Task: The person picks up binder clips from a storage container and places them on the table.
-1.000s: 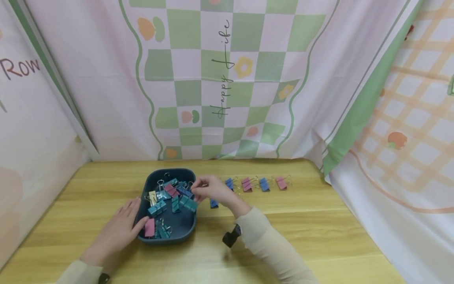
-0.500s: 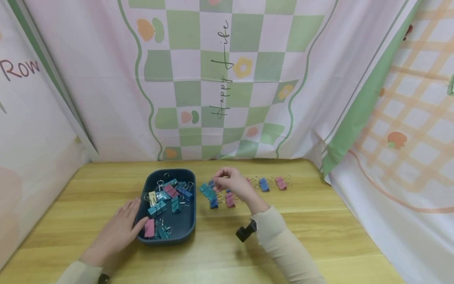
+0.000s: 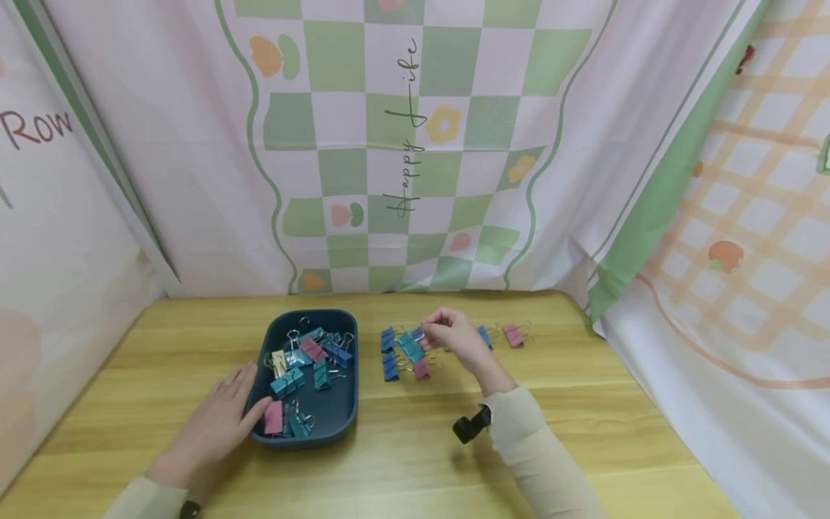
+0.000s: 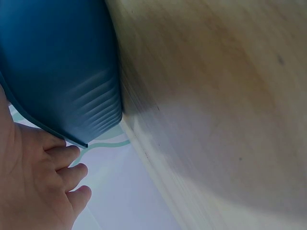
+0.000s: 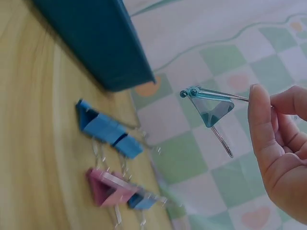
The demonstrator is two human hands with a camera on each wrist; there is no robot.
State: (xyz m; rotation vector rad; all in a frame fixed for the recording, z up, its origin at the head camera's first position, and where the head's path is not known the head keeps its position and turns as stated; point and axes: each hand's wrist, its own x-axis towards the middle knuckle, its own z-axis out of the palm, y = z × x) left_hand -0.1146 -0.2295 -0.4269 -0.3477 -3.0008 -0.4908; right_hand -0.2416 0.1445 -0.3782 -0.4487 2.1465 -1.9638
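Note:
My right hand pinches a teal binder clip by a wire handle between thumb and fingertips. In the right wrist view this teal binder clip hangs in the air, its other handle free. Below it, blue binder clips and a pink binder clip lie on the table. My left hand rests against the left side of a dark blue bin, fingers extended along the rim and thumb over its edge. In the left wrist view the fingers touch the outside near the rim.
Inside the bin are several binder clips, including a yellow one, a pink one and a teal one. Farther right on the wooden table lie a blue clip and a pink clip. A printed curtain closes the back.
My right hand has lifted the teal binder clip out of the bin and carried it right, over the clips on the table. The left hand has stayed at the bin.

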